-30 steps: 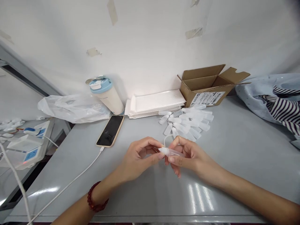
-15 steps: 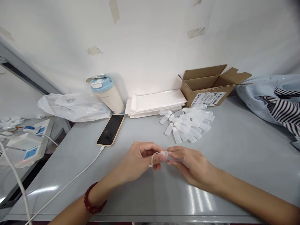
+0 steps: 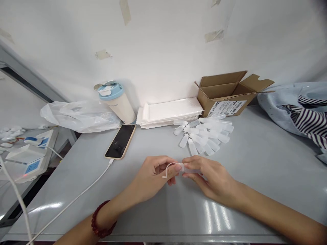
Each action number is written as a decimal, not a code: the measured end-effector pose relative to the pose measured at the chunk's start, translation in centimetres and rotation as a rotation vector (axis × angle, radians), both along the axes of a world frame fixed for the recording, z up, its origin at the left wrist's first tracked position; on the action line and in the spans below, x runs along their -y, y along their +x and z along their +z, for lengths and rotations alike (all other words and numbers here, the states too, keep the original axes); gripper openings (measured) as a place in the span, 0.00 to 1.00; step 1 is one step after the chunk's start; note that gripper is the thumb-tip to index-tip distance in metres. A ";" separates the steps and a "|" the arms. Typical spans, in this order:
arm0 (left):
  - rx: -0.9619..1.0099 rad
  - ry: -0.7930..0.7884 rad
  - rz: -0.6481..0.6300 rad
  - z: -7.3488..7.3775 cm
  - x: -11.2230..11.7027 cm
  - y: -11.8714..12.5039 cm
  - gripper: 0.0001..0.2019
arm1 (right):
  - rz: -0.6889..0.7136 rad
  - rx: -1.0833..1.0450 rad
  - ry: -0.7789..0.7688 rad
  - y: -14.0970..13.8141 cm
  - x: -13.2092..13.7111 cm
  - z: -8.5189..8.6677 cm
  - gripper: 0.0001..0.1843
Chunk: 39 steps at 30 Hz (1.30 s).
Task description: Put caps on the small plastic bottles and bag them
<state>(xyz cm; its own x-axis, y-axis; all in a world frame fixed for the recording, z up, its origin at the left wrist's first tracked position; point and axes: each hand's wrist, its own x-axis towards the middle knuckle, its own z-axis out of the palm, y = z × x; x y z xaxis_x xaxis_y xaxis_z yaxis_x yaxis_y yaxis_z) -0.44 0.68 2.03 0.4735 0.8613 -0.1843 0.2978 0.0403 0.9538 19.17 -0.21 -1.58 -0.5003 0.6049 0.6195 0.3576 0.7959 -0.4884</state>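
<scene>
Above the grey tabletop, my left hand (image 3: 153,175) and my right hand (image 3: 213,177) meet over one small piece. My left thumb and fingers pinch its end, from which a thin white curved strip (image 3: 167,168) bends out to the left. My right fingers are closed on the other half, a translucent plastic sleeve (image 3: 193,171), mostly covered by them. The join between the two parts lies at the fingertips. Just beyond my right hand spreads a pile of similar translucent plastic pieces (image 3: 201,134).
A phone (image 3: 120,141) with a white charging cable (image 3: 84,192) lies left. Behind are a tumbler (image 3: 119,103), a plastic bag (image 3: 79,115), a stack of white packets (image 3: 171,110) and an open cardboard box (image 3: 227,98). Striped fabric (image 3: 311,119) in a light-blue bag sits far right.
Both hands stay together in nearly the same place. The right hand's fingers have shifted slightly upward, and the white strip's free end has risen a little.
</scene>
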 end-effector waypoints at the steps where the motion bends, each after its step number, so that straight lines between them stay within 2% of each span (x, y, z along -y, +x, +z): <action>1: 0.001 -0.023 -0.012 0.0 0.0 0.0 0.16 | -0.003 0.030 0.086 0.0 -0.1 0.0 0.09; 5: 0.062 -0.170 -0.109 -0.3 -0.2 -0.1 0.21 | -0.042 0.146 0.348 -0.1 -0.3 0.1 0.10; 7: 0.019 -0.143 -0.141 -0.4 -0.1 -0.1 0.22 | -0.046 0.173 0.387 0.0 -0.3 0.1 0.09; 8: -0.030 -0.072 -0.142 -0.5 0.0 -0.1 0.22 | -0.032 0.169 0.354 0.0 -0.3 0.2 0.09; 10: -0.130 0.197 -0.129 -0.9 0.3 -0.1 0.19 | 0.011 0.128 0.162 0.1 -0.2 0.4 0.06; 13: -0.185 0.704 -0.119 -1.9 0.7 -0.2 0.10 | 0.033 0.070 -0.294 0.4 0.0 1.3 0.02; 15: -0.166 0.874 -0.128 -2.3 0.8 -0.2 0.09 | 0.025 0.062 -0.506 0.5 0.0 1.9 0.04; 17: -0.164 0.800 -0.116 -2.1 0.8 -0.1 0.09 | 0.018 0.048 -0.577 0.6 0.1 2.2 0.06; 19: -0.178 0.556 -0.090 -1.4 0.8 0.0 0.08 | 0.007 0.023 -0.543 0.5 0.1 2.1 0.05; 21: -0.163 0.310 -0.089 -0.6 0.7 0.2 0.13 | 0.014 0.009 -0.416 0.4 0.0 1.6 0.03; 23: -0.104 0.127 -0.101 -0.1 0.6 0.3 0.18 | 0.037 0.034 -0.226 0.4 0.0 1.1 0.04; 26: 0.027 -0.104 -0.132 -0.2 0.3 0.3 0.21 | 0.038 0.143 0.063 0.2 0.0 0.5 0.06; 28: 0.063 -0.198 -0.170 -0.4 0.1 0.2 0.22 | 0.018 0.214 0.200 0.1 0.1 0.4 0.06; 31: 0.012 -0.178 -0.221 -0.5 0.0 0.2 0.24 | -0.003 0.274 0.297 0.0 0.0 0.3 0.01; 33: -0.046 -0.070 -0.229 -0.7 0.2 0.2 0.25 | -0.017 0.280 0.312 0.0 0.0 0.3 0.05; 35: -0.121 0.170 -0.212 -1.2 0.5 0.3 0.23 | -0.025 0.238 0.248 0.0 0.1 0.5 0.08; 37: -0.206 0.569 -0.175 -2.1 0.7 0.2 0.19 | 0.006 0.169 0.017 0.1 0.2 1.0 0.07; 39: -0.268 1.033 -0.140 -3.1 0.7 0.1 0.15 | 0.062 0.110 -0.311 0.2 0.4 1.6 0.06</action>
<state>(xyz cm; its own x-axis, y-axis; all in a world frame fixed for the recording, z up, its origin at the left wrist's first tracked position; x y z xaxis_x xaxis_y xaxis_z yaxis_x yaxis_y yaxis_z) -0.34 -0.02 -1.07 0.6322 0.6008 0.4893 0.4417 -0.7983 0.4094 19.36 -0.65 0.06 -0.5953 0.7232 0.3501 0.3774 0.6364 -0.6728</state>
